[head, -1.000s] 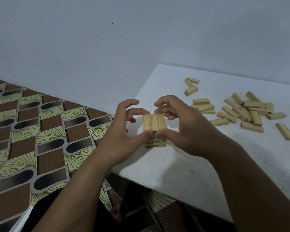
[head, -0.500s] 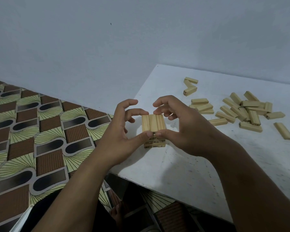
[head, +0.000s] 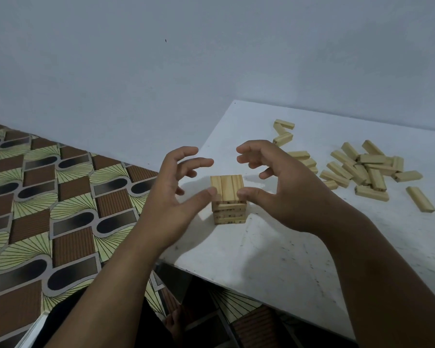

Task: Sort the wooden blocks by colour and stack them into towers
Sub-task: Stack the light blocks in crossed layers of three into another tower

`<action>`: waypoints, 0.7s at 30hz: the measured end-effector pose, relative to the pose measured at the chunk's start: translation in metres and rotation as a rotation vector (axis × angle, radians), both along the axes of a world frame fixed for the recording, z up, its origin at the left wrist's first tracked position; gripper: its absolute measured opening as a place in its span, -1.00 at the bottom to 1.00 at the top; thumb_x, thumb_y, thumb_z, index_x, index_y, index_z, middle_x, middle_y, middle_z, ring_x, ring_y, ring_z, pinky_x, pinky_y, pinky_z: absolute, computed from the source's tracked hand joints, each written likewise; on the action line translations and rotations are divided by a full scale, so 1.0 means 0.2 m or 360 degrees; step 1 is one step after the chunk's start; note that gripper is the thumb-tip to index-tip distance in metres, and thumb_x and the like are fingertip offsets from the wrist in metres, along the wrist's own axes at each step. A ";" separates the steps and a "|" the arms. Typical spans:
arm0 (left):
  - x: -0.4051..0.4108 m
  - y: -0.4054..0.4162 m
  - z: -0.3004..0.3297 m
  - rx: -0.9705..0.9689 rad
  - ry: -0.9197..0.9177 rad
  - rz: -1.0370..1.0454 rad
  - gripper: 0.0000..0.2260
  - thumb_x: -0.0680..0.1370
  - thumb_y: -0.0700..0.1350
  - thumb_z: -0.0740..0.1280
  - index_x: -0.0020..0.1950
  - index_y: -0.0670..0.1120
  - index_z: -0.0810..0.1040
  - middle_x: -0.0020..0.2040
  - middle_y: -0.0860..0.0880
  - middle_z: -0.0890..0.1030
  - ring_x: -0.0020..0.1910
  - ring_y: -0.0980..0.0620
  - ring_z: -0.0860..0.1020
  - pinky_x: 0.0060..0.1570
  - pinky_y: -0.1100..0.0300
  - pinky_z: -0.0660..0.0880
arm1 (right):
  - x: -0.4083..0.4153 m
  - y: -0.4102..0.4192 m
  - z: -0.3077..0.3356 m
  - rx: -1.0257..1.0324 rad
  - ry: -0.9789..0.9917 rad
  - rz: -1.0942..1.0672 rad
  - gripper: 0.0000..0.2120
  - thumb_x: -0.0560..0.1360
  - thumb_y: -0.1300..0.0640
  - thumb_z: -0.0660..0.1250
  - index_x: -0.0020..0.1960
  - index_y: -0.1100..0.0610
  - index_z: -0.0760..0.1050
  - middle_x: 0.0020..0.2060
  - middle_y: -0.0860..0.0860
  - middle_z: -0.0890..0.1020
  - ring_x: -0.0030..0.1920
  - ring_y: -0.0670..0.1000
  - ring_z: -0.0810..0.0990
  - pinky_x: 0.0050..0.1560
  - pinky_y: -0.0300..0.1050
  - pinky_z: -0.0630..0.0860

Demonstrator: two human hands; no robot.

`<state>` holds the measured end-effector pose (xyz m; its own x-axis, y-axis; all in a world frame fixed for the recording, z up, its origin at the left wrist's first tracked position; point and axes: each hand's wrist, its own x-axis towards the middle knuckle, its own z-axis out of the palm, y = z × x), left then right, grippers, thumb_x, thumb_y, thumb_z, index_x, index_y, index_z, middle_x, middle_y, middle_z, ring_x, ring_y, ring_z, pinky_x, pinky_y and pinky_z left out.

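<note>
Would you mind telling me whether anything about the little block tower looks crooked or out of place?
Nothing stands out: the tower stands upright on the white table, its top three blocks flush side by side.

Lighting is dim and cool overall, with a bluish-grey cast on the wall (head: 211, 59). No lamp is in view and no glare appears anywhere. The brightest patches lie on the white table (head: 299, 247), at the foot of the block tower (head: 228, 199), toward 9 o'clock and 3 o'clock of it. Soft shadows fall under the left hand (head: 171, 194) and the right hand (head: 281, 192). The area under the table at 6 o'clock is nearly black, detail lost. Focus is fair at centre; the loose blocks (head: 362, 169) read slightly soft. Wide-angle bending shows in the patterned floor (head: 48, 197) toward 9 o'clock. Fine grain is visible in dark zones.
</note>
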<state>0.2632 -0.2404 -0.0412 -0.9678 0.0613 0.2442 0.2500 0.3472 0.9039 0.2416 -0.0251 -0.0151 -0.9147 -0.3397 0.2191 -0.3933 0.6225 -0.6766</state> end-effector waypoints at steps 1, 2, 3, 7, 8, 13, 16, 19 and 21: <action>0.00 0.00 0.02 0.0035 0.0017 0.0046 -0.52 0.46 0.02 0.42 0.33 0.17 0.34 0.25 0.26 0.57 0.26 0.13 0.47 0.17 -0.02 0.42 | 0.00 0.01 0.01 -0.0033 0.0020 -0.0031 -0.47 0.47 -0.01 0.47 0.34 -0.21 0.31 0.19 -0.30 0.52 0.20 -0.20 0.47 0.12 -0.32 0.45; -0.01 0.01 0.05 0.0044 0.0026 0.0088 -0.59 0.50 -0.02 0.42 0.29 0.17 0.38 0.23 0.27 0.58 0.24 0.16 0.48 0.19 -0.05 0.44 | 0.00 0.02 0.03 -0.0070 0.0037 -0.0061 -0.52 0.49 -0.01 0.44 0.33 -0.19 0.33 0.18 -0.28 0.53 0.19 -0.21 0.48 0.11 -0.33 0.44; -0.02 0.02 0.08 0.0022 0.0041 0.0122 -0.65 0.54 -0.06 0.41 0.26 0.17 0.41 0.20 0.28 0.59 0.22 0.20 0.49 0.20 -0.06 0.45 | 0.01 0.04 0.04 -0.0107 0.0053 -0.0088 -0.56 0.51 -0.01 0.42 0.32 -0.17 0.35 0.17 -0.27 0.54 0.18 -0.21 0.48 0.11 -0.32 0.44; -0.10 0.09 0.22 -0.0160 0.0098 0.0109 -0.76 0.56 -0.09 0.38 0.17 0.16 0.48 0.09 0.30 0.62 0.15 0.24 0.50 0.00 0.25 0.39 | -0.01 0.12 0.10 -0.0120 0.0082 -0.0173 -0.72 0.55 -0.01 0.36 0.24 -0.15 0.44 0.11 -0.27 0.56 0.15 -0.23 0.49 0.09 -0.33 0.42; -0.13 0.12 0.25 -0.0239 0.0098 0.0069 -0.77 0.55 -0.08 0.38 0.16 0.17 0.48 0.08 0.30 0.62 0.14 0.24 0.50 -0.04 0.32 0.35 | -0.02 0.14 0.12 -0.0094 0.0078 -0.0200 -0.75 0.55 0.00 0.36 0.21 -0.15 0.47 0.10 -0.27 0.56 0.13 -0.26 0.48 0.06 -0.37 0.40; -0.36 0.29 0.38 -0.0493 0.0083 -0.0129 -0.82 0.54 -0.06 0.39 0.10 0.14 0.53 0.02 0.24 0.63 0.06 0.22 0.52 -0.09 0.42 0.38 | -0.17 0.28 0.22 -0.0003 0.0139 -0.0417 -0.86 0.55 0.11 0.36 0.07 -0.10 0.55 0.00 -0.25 0.59 -0.02 -0.25 0.52 -0.04 -0.32 0.46; -0.54 0.41 0.38 -0.0752 0.0071 -0.0243 -0.83 0.53 -0.06 0.39 0.10 0.08 0.54 0.02 0.18 0.62 -0.04 0.18 0.54 -0.16 0.44 0.38 | -0.33 0.39 0.22 -0.0027 0.0125 -0.0578 -0.85 0.55 0.17 0.35 0.03 -0.08 0.57 -0.03 -0.22 0.60 -0.07 -0.20 0.55 -0.15 -0.36 0.43; -0.73 0.53 0.35 -0.1078 -0.0040 -0.0340 -0.76 0.52 0.01 0.41 0.17 0.04 0.54 0.08 0.14 0.58 -0.06 0.19 0.51 -0.14 0.36 0.40 | -0.49 0.47 0.19 0.0032 0.0103 -0.0659 -0.83 0.55 0.20 0.32 0.03 -0.06 0.56 0.02 -0.17 0.59 -0.07 -0.14 0.57 -0.17 -0.33 0.39; -0.85 0.61 0.31 -0.1279 -0.0087 -0.0370 -0.69 0.50 0.07 0.43 0.20 0.02 0.54 0.12 0.10 0.58 0.05 0.11 0.53 -0.03 0.28 0.43 | -0.59 0.50 0.17 0.0084 0.0078 -0.0682 -0.83 0.55 0.21 0.31 0.05 -0.02 0.56 0.04 -0.12 0.59 -0.07 -0.10 0.56 -0.15 -0.27 0.41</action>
